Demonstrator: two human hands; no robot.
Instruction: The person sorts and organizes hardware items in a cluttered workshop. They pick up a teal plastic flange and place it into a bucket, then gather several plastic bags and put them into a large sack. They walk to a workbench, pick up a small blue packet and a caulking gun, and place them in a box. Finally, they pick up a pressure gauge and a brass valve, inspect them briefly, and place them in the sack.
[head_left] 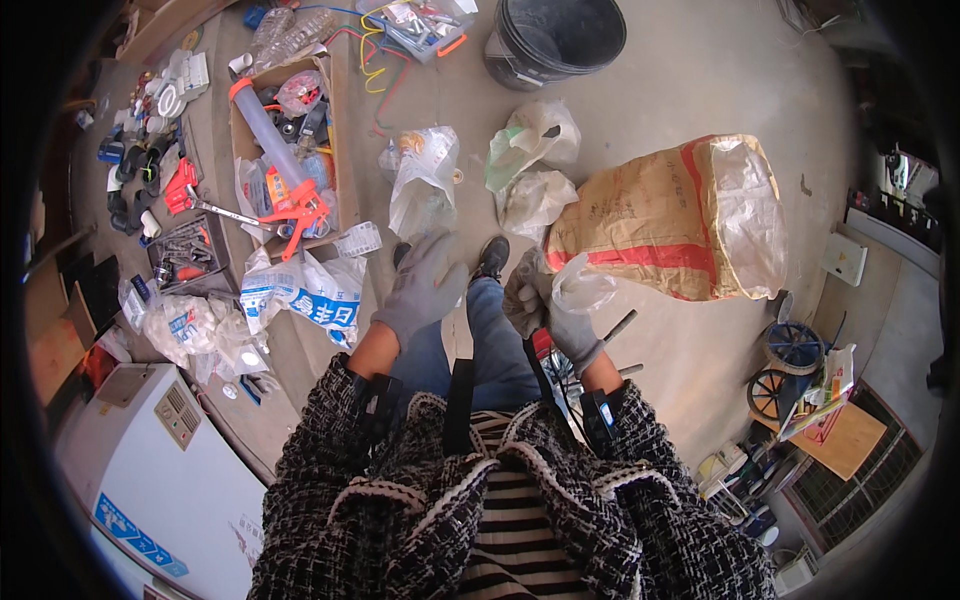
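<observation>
My left hand [425,285], in a grey glove, is raised over my legs with its fingers extended and slightly curved, nothing visible in it. My right hand [550,305], also gloved, is closed on a small clear plastic bag [585,283]; its fingertips are partly hidden. Just beyond it lies a large brown paper sack [640,225] with red bands and a plastic liner. Crumpled plastic bags [535,205] and a white plastic bag [422,175] rest on the floor in front of my feet.
A cardboard box [335,160] holds tools and a caulking gun. Fittings [150,170], a blue-printed bag [300,290] and a white appliance [170,490] are at left. A black bucket [555,70] stands ahead. A wheeled item [785,350] is at right.
</observation>
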